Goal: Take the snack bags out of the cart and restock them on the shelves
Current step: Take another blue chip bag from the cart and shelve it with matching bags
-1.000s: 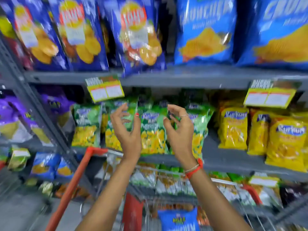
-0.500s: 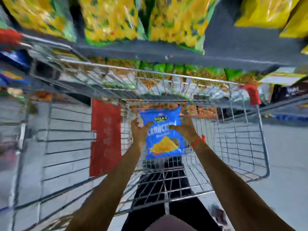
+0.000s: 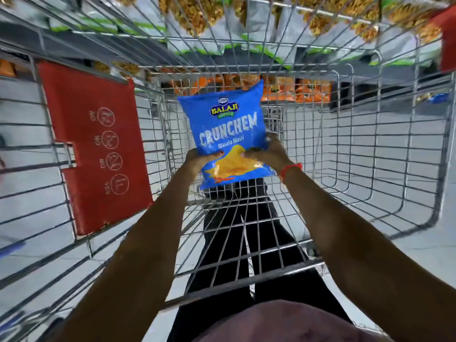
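Note:
A blue Crunchem snack bag [image 3: 228, 124] is held upright inside the wire shopping cart [image 3: 357, 149], above its grid floor. My left hand [image 3: 201, 160] grips the bag's lower left edge, thumb across the front. My right hand [image 3: 269, 153] grips its lower right side; a red thread circles that wrist. No other bags are visible inside the cart basket.
A red child-seat flap [image 3: 96, 144] with printed symbols hangs on the cart's left wall. Beyond the cart's far wall, low shelves hold orange snack packs [image 3: 296, 88] and clear packs of brown snacks [image 3: 197, 18]. Grey tiled floor lies on either side.
My view dropped from the shelves into the cart. Both hands went from empty at the green bags down to the blue bag, gripped it, and have since shifted down to its lower edges.

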The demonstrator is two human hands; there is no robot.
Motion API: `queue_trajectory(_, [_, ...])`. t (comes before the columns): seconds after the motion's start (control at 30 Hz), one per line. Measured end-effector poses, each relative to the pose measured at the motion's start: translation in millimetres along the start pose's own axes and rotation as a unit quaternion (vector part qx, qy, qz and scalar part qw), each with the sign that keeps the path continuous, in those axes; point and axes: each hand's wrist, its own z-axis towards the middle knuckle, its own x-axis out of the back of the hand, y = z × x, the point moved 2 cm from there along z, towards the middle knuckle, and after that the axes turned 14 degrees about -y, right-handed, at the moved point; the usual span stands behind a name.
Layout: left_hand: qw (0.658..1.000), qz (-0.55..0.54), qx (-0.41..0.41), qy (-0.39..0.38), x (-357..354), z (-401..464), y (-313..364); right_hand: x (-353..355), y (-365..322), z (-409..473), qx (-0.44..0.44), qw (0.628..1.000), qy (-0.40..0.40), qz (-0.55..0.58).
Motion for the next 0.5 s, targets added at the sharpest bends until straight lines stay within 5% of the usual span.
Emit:
queue_trajectory(0.23, [0.997,0.019,-0.072,-0.002,-20.3,-45.0,25.6,-6.8,-55.1,-79.3,0.015,0.999,-0.049,0.009])
queue_trajectory(0.5, [0.979,0.003,-0.201,0.01,-12.2,-153.6,68.3,-41.2,-107.7,-178.6,0.138,0.988,-0.075,-0.005])
